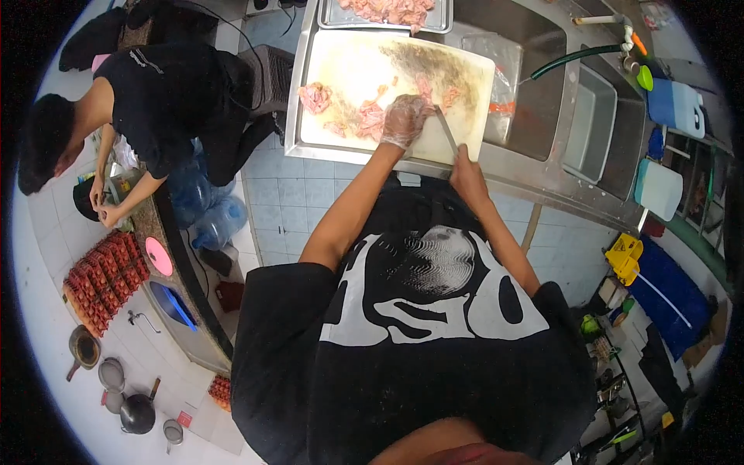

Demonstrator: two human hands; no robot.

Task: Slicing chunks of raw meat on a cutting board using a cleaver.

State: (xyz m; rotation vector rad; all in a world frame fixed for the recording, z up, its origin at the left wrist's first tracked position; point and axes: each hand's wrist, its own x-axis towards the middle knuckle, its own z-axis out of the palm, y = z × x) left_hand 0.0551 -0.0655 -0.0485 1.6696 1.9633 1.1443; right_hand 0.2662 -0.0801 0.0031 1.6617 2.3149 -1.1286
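My left hand, in a clear plastic glove, is curled over pale pink raw meat on a stained white cutting board. My right hand, ungloved, grips the handle of a knife at the board's near edge. Its blade slants away to the left, the tip close to my left fingers and a piece of raw meat. A pile of meat lies just left of the gloved hand, and a separate clump sits at the board's left side. My left fingertips are partly hidden.
Beyond the board, a metal tray holds more raw meat. To the right are a steel sink, a green hose and a grey basin. Another person works at a counter on the left, near stacked egg trays.
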